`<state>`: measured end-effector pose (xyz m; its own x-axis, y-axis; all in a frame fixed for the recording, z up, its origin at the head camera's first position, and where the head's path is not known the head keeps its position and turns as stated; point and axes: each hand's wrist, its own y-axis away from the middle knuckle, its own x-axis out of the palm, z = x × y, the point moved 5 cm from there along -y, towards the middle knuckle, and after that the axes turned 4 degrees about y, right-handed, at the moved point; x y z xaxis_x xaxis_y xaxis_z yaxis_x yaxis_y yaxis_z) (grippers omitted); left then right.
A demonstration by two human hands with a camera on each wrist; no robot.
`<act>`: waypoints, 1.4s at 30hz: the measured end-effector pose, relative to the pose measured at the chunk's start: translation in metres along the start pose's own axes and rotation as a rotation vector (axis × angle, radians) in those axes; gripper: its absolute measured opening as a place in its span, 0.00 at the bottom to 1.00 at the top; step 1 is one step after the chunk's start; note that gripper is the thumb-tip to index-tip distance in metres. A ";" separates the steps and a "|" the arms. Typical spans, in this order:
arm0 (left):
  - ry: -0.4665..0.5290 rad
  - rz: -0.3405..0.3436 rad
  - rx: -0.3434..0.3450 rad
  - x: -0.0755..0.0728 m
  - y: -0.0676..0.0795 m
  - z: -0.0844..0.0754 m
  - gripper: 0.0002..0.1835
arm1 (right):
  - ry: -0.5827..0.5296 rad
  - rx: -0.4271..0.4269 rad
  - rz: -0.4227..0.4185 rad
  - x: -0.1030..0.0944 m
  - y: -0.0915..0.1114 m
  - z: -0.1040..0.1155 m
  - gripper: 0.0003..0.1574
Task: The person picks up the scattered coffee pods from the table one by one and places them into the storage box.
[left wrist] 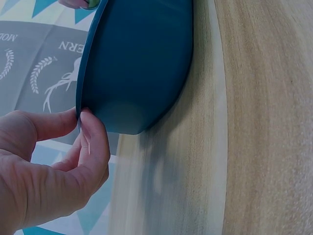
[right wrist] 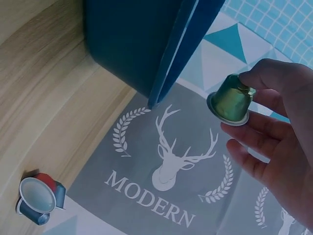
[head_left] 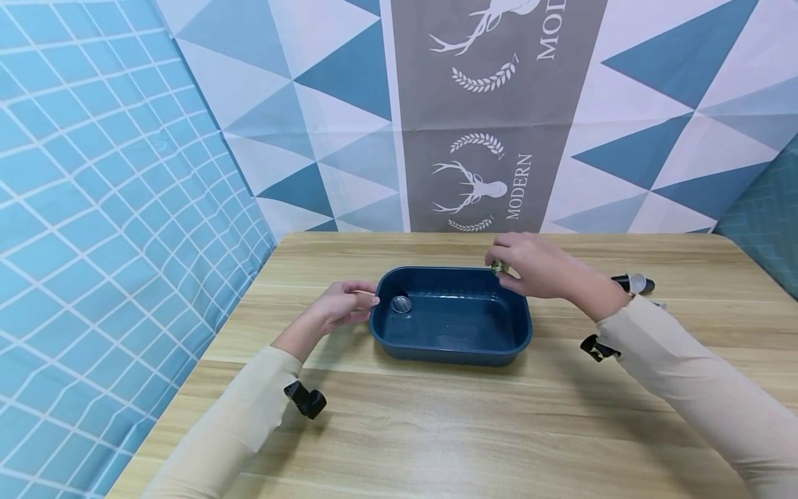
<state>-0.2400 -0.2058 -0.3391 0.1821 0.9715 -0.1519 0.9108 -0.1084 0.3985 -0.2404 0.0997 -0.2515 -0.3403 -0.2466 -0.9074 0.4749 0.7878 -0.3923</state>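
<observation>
A dark blue rectangular basin stands on the wooden table. My left hand pinches its left rim between thumb and finger, which the left wrist view shows closely. In my right hand is a green-gold coffee capsule, gripped by thumb and fingers above the basin's far right corner. The capsule's wide rim faces down and to the left in the right wrist view. Inside the basin, at its left end, lies a small round silvery thing; its kind is too small to tell.
Several more coffee capsules lie in a cluster on the wooden table, right of the basin and partly behind my right forearm in the head view. A patterned wall covering rises behind the table; a blue tiled one is on the left.
</observation>
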 end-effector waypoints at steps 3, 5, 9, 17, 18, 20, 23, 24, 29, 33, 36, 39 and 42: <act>0.005 0.000 0.002 0.000 0.000 0.000 0.23 | 0.002 0.003 0.016 0.001 -0.002 0.002 0.09; 0.008 0.000 0.002 0.000 0.001 0.000 0.22 | 0.011 0.006 0.033 0.002 -0.003 0.003 0.08; 0.009 0.000 0.002 0.001 0.001 0.000 0.22 | 0.011 0.022 0.079 0.002 -0.006 0.007 0.07; 0.005 0.002 0.005 0.000 0.001 -0.001 0.22 | -0.050 0.042 0.153 0.006 -0.017 0.009 0.08; 0.005 0.002 0.005 0.000 0.001 -0.001 0.22 | -0.057 0.045 0.161 0.007 -0.018 0.010 0.08; 0.008 0.004 0.006 0.000 0.001 -0.001 0.22 | -0.063 0.048 0.172 0.008 -0.020 0.011 0.08; 0.013 0.009 0.006 0.000 0.000 -0.001 0.23 | -0.078 0.063 0.202 0.010 -0.023 0.012 0.09; 0.014 0.010 0.004 0.000 -0.001 0.000 0.23 | -0.083 0.065 0.211 0.011 -0.024 0.012 0.09; 0.018 0.009 -0.002 0.000 -0.001 0.001 0.23 | -0.098 0.058 0.236 0.013 -0.030 0.016 0.09; 0.015 0.008 -0.003 0.000 -0.001 0.000 0.23 | -0.110 0.048 0.244 0.014 -0.035 0.019 0.09; 0.012 0.008 -0.006 0.000 0.001 0.000 0.22 | -0.116 0.041 0.250 0.015 -0.038 0.020 0.10; 0.013 0.006 -0.009 0.000 0.001 0.000 0.22 | -0.117 0.036 0.255 0.016 -0.041 0.021 0.10; 0.015 0.009 -0.007 0.000 0.001 0.000 0.22 | -0.123 0.030 0.256 0.018 -0.044 0.022 0.10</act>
<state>-0.2391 -0.2054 -0.3387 0.1849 0.9736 -0.1341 0.9064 -0.1162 0.4060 -0.2495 0.0478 -0.2534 -0.1059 -0.1096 -0.9883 0.5575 0.8165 -0.1503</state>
